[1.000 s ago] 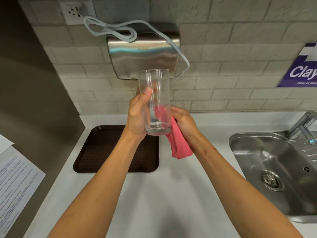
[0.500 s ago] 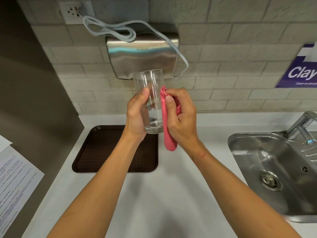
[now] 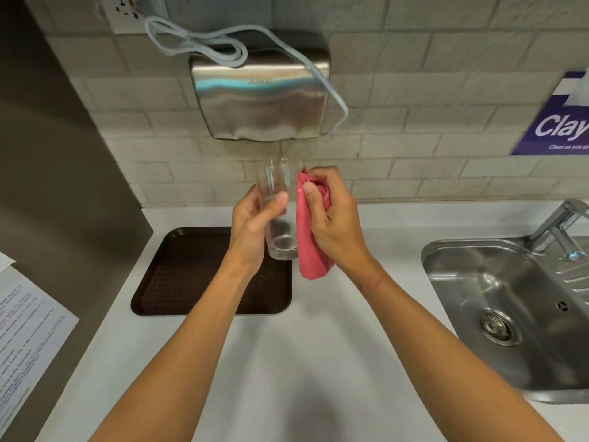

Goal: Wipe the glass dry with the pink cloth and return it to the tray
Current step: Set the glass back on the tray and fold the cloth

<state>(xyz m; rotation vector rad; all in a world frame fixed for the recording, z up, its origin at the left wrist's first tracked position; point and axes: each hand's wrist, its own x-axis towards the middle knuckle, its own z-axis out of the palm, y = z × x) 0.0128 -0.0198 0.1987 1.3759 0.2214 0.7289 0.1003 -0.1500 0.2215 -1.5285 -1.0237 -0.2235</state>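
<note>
The white counter (image 3: 287, 362) lies bare in front of the forearms, bounded on the left by a dark wall panel (image 3: 57, 154), at the back by the tiled wall, and on the right by the steel sink (image 3: 478, 314) with its tap (image 3: 561, 224). The brown tray (image 3: 191, 275) sits on the counter at the back left, its far edge near the wall and its right edge just below the hands. A steel hand dryer (image 3: 261, 97) hangs on the wall above them.

The left hand (image 3: 251, 231) is wrapped around the glass (image 3: 280, 215), thumb across the front, holding it upright in the air over the tray's right edge. The right hand (image 3: 331, 218) is closed on the bunched pink cloth (image 3: 309, 250), which appears to press against the glass's right side, though the clear rim is hard to trace. The cloth's loose end hangs below the glass base.
</note>
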